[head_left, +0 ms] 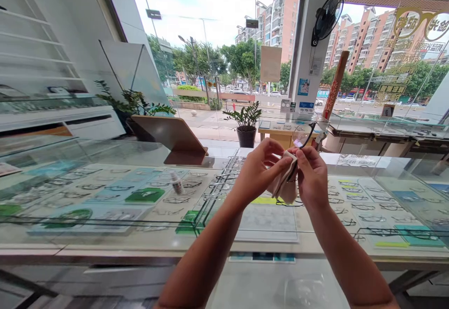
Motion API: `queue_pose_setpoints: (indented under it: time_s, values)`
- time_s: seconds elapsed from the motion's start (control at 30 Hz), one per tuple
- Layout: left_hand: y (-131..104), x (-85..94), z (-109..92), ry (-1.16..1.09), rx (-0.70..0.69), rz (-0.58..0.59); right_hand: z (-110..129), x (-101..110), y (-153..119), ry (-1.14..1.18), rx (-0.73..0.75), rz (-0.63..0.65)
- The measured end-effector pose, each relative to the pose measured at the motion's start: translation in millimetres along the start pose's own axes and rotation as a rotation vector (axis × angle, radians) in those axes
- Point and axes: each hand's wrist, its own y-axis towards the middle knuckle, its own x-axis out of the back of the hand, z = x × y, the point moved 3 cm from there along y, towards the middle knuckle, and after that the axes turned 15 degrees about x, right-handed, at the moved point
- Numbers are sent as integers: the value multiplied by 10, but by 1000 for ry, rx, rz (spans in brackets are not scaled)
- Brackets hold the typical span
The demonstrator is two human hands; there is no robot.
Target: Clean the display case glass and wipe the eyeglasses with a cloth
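Note:
My two hands meet above a glass display counter [168, 246]. My left hand [257, 171] pinches a pale, folded cleaning cloth [284, 188] between thumb and fingers. The cloth wraps around the lower part of a pair of dark-framed eyeglasses [302, 137]. My right hand [313, 176] grips the frame near its middle, thumb on the near side. One clear lens sticks up above the right fingers; the other is mostly hidden by the cloth and fingers. A small white bottle [177, 184] stands on the counter, left of my hands.
Rows of eyeglass frames [368, 206] lie under the counter glass. A tilted brown-framed mirror or panel [168, 133] stands at the back left. Beyond are a potted plant [246, 133], a wall fan [328, 17] and large windows onto a street.

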Motion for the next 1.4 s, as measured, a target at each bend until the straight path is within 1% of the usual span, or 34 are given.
queue_pose_setpoints:
  time_s: [0.07, 0.13, 0.2, 0.3, 0.43, 0.53, 0.73, 0.87, 1.0, 1.23, 1.4]
  values:
    - [46, 0, 53, -98, 97, 94, 16, 5, 10, -14, 5, 31]
    - [80, -4, 94, -137, 179, 228, 19, 7, 23, -19, -12, 46]
    - [100, -2, 117, -153, 208, 327, 16, -2, 38, -4, -48, 54]
    - [116, -5, 143, -251, 225, 384, 16, -27, 61, 66, -104, 56]
    - [103, -69, 165, -416, 303, 447, 34, -36, 86, 129, -145, 41]
    - [79, -105, 144, -439, 315, 465, 52, -26, 94, 121, -151, 71]
    - [58, -94, 123, -305, 253, 426, 50, -11, 116, 100, -130, 139]
    - [43, -105, 106, -254, 208, 465, 36, 1, 131, 123, -145, 135]
    - [26, -119, 90, -267, 225, 502, 40, 6, 137, 161, -172, 145]
    - [7, -164, 63, -286, 233, 434, 69, -12, 119, 160, -180, 144]
    - [-6, -178, 72, -242, 259, 448, 78, -23, 112, 179, -155, 161]
